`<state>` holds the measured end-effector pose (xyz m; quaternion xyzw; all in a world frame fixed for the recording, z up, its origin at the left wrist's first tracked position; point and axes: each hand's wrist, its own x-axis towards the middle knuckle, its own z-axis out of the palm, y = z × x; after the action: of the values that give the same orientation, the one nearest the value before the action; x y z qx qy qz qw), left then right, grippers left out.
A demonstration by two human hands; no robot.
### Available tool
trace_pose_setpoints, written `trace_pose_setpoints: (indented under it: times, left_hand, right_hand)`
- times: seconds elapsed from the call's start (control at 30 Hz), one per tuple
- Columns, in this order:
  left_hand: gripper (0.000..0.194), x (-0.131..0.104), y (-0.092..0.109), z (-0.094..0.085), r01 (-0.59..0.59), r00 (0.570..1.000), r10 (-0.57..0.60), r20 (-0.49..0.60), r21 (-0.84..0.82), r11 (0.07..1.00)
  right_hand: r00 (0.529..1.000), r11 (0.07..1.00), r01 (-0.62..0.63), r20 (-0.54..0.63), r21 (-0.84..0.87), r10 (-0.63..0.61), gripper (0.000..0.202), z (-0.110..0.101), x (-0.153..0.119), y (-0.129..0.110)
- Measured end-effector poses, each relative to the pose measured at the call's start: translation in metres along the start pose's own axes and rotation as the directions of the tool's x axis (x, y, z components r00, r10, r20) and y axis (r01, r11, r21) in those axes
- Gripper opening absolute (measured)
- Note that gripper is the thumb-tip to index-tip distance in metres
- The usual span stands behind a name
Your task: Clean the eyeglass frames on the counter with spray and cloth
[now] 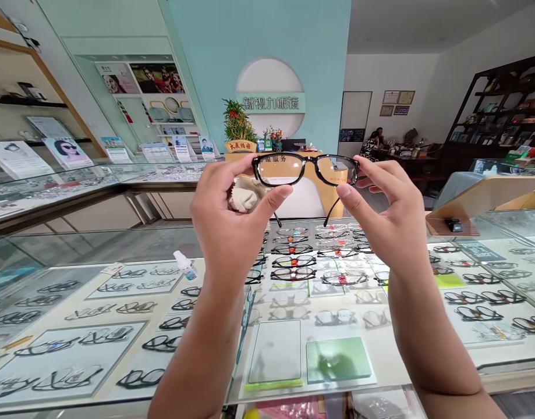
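A pair of black-framed eyeglasses [309, 160] is held up in front of me, lenses toward the room, with the temple arms hanging down below. My left hand [232, 203] pinches the frame at its left end and also keeps a crumpled pale cloth [246, 195] in its palm. At the other end, my right hand [387, 203] grips the right corner of the frame between thumb and fingers. Orange lettering shows on the right lens. Both hands are above the glass counter, clear of its top.
Beneath the glass counter [162, 372] lie several rows of eyeglasses [293, 262]. A small white spray bottle [185, 266] stands on the left. To the right is a wooden stand [468, 195]. A green pad [338, 359] lies near the front. Farther back, a person [374, 142] sits at a table.
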<state>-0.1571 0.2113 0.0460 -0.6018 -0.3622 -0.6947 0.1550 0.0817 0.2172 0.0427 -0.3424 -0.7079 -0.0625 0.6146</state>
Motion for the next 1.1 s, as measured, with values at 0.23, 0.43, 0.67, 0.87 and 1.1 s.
trace_pose_setpoints:
  times: [0.23, 0.43, 0.67, 0.87, 1.1]
  left_hand:
    - [0.049, -0.005, 0.002, 0.006, 0.000, 0.999, -0.002, 0.043, 0.046, 0.999]
    - [0.058, -0.010, 0.001, 0.015, 0.031, 0.999, -0.031, -0.008, 0.066, 0.997]
    - [0.058, -0.009, 0.001, 0.012, -0.035, 0.998, 0.040, -0.038, 0.119, 0.992]
    - [0.062, -0.008, -0.010, 0.011, -0.124, 0.992, 0.127, -0.027, 0.079, 0.989]
    - [0.069, -0.009, -0.018, 0.012, -0.141, 0.990, 0.142, -0.005, 0.030, 0.989]
  right_hand:
    - [1.000, 1.000, -0.003, -0.017, 0.018, 0.004, 0.047, 0.004, 0.001, 0.006]
    - [1.000, 1.000, -0.015, -0.010, -0.002, 0.015, 0.046, 0.010, -0.001, 0.008]
    - [0.994, 0.997, -0.079, 0.074, 0.003, 0.079, 0.040, 0.013, -0.001, 0.006]
    - [0.976, 0.989, -0.150, 0.159, -0.018, 0.151, 0.043, 0.010, 0.001, 0.001]
    - [0.960, 0.980, -0.199, 0.199, -0.021, 0.199, 0.043, 0.011, 0.002, -0.002]
